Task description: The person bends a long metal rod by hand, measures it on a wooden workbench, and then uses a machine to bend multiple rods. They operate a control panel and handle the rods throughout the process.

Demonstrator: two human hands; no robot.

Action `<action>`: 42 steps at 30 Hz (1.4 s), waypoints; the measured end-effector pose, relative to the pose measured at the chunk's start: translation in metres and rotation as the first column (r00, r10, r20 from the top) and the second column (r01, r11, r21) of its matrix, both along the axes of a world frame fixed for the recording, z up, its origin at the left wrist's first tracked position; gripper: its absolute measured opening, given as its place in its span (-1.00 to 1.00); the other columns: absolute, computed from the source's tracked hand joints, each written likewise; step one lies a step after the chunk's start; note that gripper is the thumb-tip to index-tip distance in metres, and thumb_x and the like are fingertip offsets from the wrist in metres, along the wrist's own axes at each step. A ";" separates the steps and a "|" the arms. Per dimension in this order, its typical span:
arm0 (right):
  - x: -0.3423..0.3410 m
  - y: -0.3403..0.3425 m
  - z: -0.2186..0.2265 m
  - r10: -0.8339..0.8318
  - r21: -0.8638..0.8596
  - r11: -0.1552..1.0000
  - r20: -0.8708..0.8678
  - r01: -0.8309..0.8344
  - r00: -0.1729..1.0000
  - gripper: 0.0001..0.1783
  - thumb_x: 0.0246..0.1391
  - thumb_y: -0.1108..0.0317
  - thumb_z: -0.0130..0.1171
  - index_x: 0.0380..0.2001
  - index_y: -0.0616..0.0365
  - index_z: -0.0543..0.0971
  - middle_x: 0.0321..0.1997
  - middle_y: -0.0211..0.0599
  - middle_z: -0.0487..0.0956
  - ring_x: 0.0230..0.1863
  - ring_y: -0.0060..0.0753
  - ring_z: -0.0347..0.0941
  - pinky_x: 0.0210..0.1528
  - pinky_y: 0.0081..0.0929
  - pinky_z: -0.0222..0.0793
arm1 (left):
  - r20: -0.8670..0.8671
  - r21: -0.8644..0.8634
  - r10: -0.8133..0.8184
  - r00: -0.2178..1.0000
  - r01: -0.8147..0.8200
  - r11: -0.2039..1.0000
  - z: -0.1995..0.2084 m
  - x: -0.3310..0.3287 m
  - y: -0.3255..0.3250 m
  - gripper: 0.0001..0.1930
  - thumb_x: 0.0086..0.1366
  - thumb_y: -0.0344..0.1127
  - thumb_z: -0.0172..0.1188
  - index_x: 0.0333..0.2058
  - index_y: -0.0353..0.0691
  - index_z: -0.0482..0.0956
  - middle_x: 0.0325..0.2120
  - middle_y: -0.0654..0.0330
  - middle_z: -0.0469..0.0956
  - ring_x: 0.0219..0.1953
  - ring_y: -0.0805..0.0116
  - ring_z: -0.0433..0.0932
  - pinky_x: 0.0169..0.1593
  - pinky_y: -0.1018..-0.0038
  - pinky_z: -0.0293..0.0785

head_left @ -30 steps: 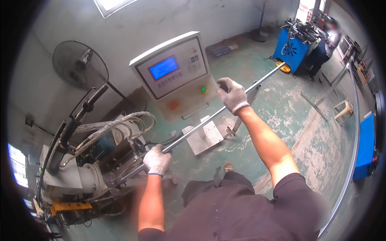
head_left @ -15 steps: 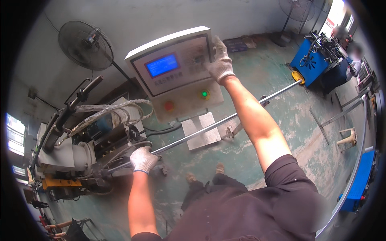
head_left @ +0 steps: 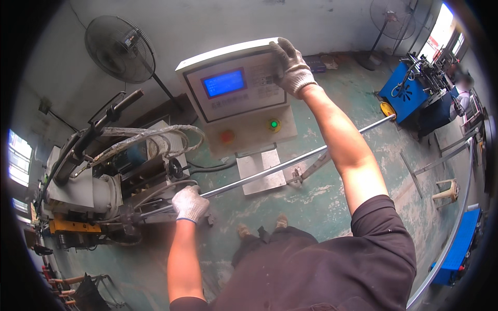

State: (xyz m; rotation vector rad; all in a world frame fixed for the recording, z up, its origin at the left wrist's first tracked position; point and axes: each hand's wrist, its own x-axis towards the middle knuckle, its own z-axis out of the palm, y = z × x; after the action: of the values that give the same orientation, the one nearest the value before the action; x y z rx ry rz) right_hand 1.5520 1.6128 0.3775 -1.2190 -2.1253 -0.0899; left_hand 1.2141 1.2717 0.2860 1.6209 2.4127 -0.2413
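Observation:
My left hand (head_left: 191,203), in a white knit glove, is closed around a long metal tube (head_left: 275,169). The tube slants from the machine (head_left: 104,199) at the left up to the far right. My right hand (head_left: 292,67), also gloved, lies at the upper right corner of a control panel (head_left: 233,96), fingers apart and reaching over its face and top edge. Its palm side and part of the keypad behind it are hidden. Lit blue is the panel's screen (head_left: 223,83). Below it are a red knob (head_left: 227,136) and a green lit button (head_left: 274,124).
Hoses (head_left: 140,140) loop between the machine and panel. A standing fan (head_left: 120,49) is behind at the left. At the far right are a blue machine (head_left: 403,88), a seated person (head_left: 459,101) and a stool (head_left: 447,191). A support arm (head_left: 314,166) stands under the tube.
My right hand's fingers have tilted left over the panel's corner and face, where they pointed up along its edge before. The left hand stays on the tube; the whole view has shifted slightly.

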 end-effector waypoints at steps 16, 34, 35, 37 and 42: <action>0.002 0.014 -0.007 0.031 0.077 0.997 -0.088 -0.024 0.996 0.06 0.02 0.31 0.54 0.57 -0.35 0.28 0.66 -0.18 0.21 0.53 0.21 0.30 0.58 -0.01 0.38 | 0.007 0.012 -0.013 1.000 0.013 1.000 -0.002 -0.001 -0.001 -0.70 0.16 -0.25 0.28 -0.14 -0.07 0.83 -0.07 0.05 0.77 0.07 0.01 0.74 0.18 0.14 0.62; 0.008 0.019 0.000 0.095 0.010 0.995 -0.124 -0.095 0.988 0.17 -0.18 0.48 0.67 0.51 -0.42 0.36 0.62 -0.31 0.24 0.54 0.12 0.29 0.61 -0.11 0.39 | 0.004 0.052 -0.004 1.000 0.004 0.999 -0.008 -0.004 -0.002 -0.61 0.12 -0.28 0.31 -0.05 -0.06 0.85 -0.03 0.02 0.79 0.07 -0.04 0.75 0.17 0.15 0.64; 0.008 0.018 0.000 0.095 0.014 0.996 -0.125 -0.094 0.988 0.15 -0.16 0.48 0.66 0.50 -0.42 0.36 0.62 -0.31 0.24 0.53 0.11 0.29 0.60 -0.10 0.39 | 0.000 0.053 -0.007 1.000 0.007 0.999 -0.007 -0.003 -0.002 -0.62 0.12 -0.28 0.31 -0.05 -0.05 0.85 -0.04 0.01 0.78 0.07 -0.04 0.75 0.18 0.15 0.64; 0.008 0.017 0.001 0.090 0.022 0.996 -0.129 -0.088 0.988 0.13 -0.13 0.46 0.65 0.50 -0.42 0.36 0.60 -0.31 0.25 0.52 0.11 0.30 0.59 -0.10 0.40 | -0.001 0.052 -0.014 1.000 0.014 0.999 -0.008 -0.002 -0.001 -0.62 0.12 -0.28 0.32 -0.05 -0.05 0.85 -0.04 0.01 0.78 0.07 -0.04 0.75 0.18 0.14 0.63; 0.007 0.013 0.002 0.068 0.034 0.997 -0.129 -0.065 0.989 0.05 -0.03 0.40 0.60 0.50 -0.42 0.35 0.60 -0.32 0.26 0.52 0.10 0.31 0.57 -0.09 0.42 | -0.003 0.048 -0.018 1.000 0.018 0.999 -0.006 0.000 0.000 -0.63 0.13 -0.27 0.33 -0.07 -0.05 0.85 -0.05 0.01 0.78 0.06 -0.04 0.75 0.18 0.13 0.64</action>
State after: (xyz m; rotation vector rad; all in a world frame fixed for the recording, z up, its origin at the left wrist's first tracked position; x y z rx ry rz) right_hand 1.5593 1.6259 0.3798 -1.1054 -2.0420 -0.0123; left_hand 1.2136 1.2713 0.2803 1.6637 2.4244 -0.1899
